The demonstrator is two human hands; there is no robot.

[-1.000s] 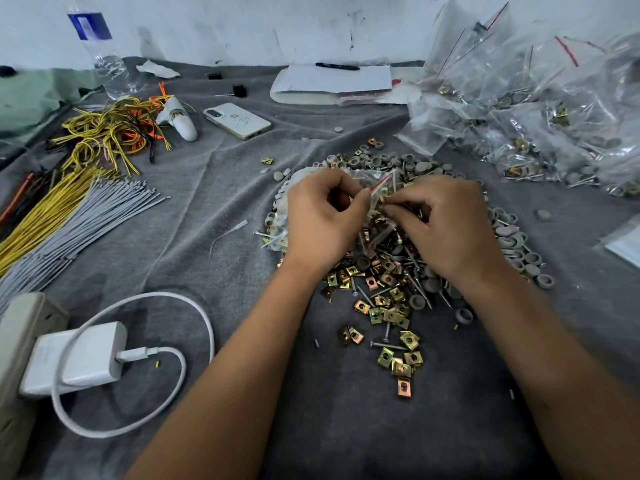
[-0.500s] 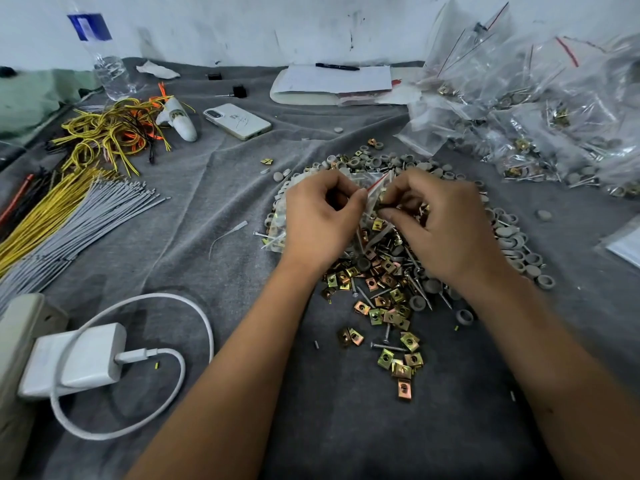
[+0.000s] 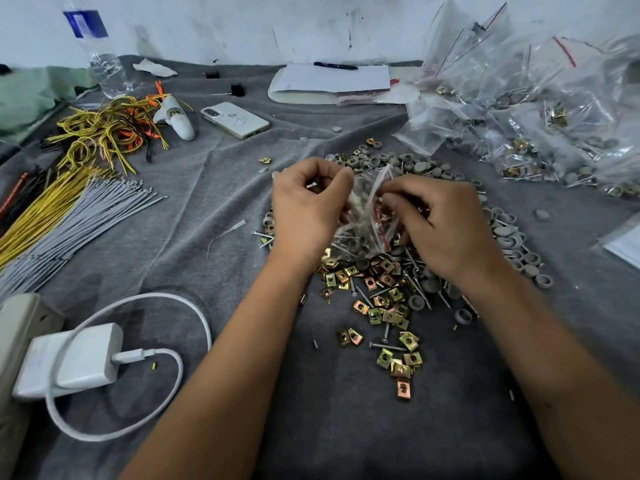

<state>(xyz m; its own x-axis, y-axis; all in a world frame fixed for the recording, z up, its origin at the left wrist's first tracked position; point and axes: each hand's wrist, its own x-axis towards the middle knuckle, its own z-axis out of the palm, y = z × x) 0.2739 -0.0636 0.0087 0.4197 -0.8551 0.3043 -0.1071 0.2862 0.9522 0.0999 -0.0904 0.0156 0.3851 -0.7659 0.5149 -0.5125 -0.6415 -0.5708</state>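
- The small clear bag (image 3: pixel 363 216) is dead centre, lifted just over the pile, with screws showing inside.
- The left hand (image 3: pixel 304 209) pinches its top from 9 o'clock, and the right hand (image 3: pixel 446 226) pinches the red-strip edge from 3 o'clock. Both have fingers curled tight on the plastic.
- My read is that this bag is nearly packed, with sealing next.
- Loose clips (image 3: pixel 384 301) at 6 o'clock and grey caps (image 3: pixel 519 244) at 4 mean plenty is left.
- The filled bags (image 3: pixel 536 126) heaped at 2 o'clock show a good share is done.
- Wires (image 3: pixel 62 216) lie at 9 o'clock, and a charger (image 3: pixel 72 362) at 8.

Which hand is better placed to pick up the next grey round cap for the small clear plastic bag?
Likely the right hand: it and the left hand both hold the small clear plastic bag, but most grey round caps lie beside the right hand.
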